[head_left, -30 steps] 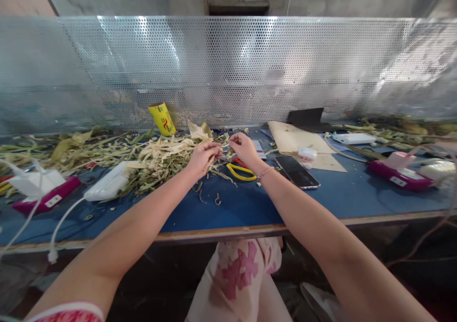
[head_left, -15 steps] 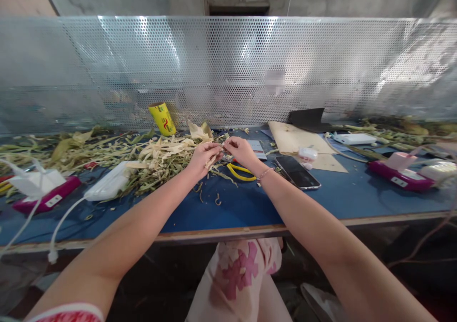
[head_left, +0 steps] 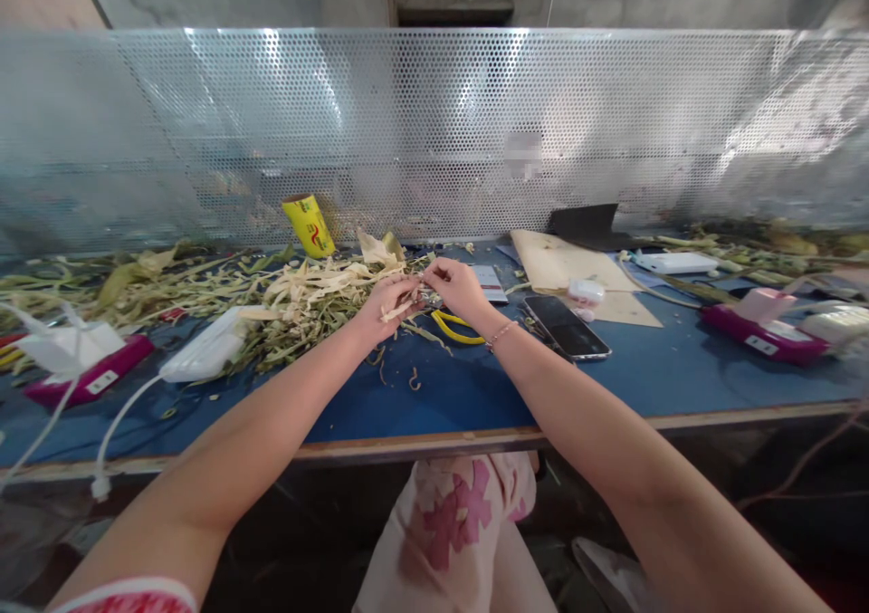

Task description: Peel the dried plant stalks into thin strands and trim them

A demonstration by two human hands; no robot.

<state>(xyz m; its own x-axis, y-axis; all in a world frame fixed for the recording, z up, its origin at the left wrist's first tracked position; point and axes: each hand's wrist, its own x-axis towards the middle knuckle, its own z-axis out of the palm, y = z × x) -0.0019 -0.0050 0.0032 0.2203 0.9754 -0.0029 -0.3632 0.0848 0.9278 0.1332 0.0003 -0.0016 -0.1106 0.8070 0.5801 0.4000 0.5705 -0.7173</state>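
In the head view, my left hand [head_left: 388,305] is closed on a pale dried plant strip [head_left: 399,309] that pokes out below its fingers. My right hand [head_left: 453,285] is pinched, its fingertips meeting those of the left; what they grip is too small to make out. Both hands are just above the table at the right end of a heap of dried plant strips [head_left: 305,305]. Yellow-handled pliers or scissors [head_left: 459,330] lie under the right wrist, the tool's head hidden.
A yellow cardboard tube [head_left: 310,227] leans behind the heap. A phone [head_left: 566,327], a small white case [head_left: 585,292] and tan sheets [head_left: 567,264] lie to the right. Purple power strips [head_left: 760,334] and a white adapter [head_left: 207,346] with cables sit along the table. A perforated metal screen [head_left: 434,124] stands behind.
My hands have stayed nearly in place, fingertips together. The fingers have shifted slightly, and the pale strip in my left hand now shows more clearly.
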